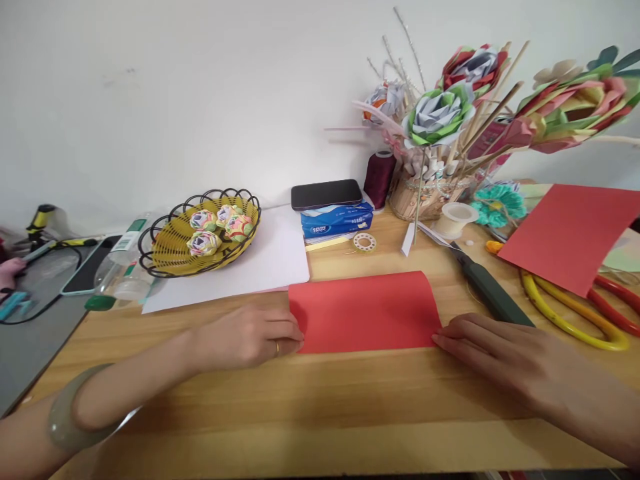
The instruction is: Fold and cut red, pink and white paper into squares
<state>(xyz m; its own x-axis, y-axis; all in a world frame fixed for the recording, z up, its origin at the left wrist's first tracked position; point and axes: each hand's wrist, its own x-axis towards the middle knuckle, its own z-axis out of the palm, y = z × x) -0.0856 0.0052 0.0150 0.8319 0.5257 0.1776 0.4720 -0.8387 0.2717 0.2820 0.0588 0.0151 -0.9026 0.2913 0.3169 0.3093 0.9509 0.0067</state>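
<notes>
Red paper [364, 311], folded over on itself with the rounded fold along its far side, lay flat on the wooden table [320, 407] a little in from the near edge and about midway between the table's left and right edges. The left hand [247, 335] rested palm down with its fingertips on the sheet's left end, and the right hand [487, 347] lay flat with its fingertips touching the near right corner; neither gripped anything, both simply pressed. To my eye the step in hand was squaring up and flattening the fold, and the next move would have called for keeping the loose edges aligned while a fingertip ran firmly along the fold, since the upper layer still bowed slightly. A green-handled knife [487, 288] lay just beyond the right hand, with yellow-handled scissors [570, 310] and a second red sheet [570, 233] toward the right edge. Near the back edge sat a blue tissue pack [337, 220] with a dark phone [326, 194] on top; its white lettering was too small for me to read. A yellow basket [173, 257] of folded paper flowers stood toward the back left, beside a white sheet [260, 263], and a bottle [123, 263] with an unreadable label lay at the left edge.
</notes>
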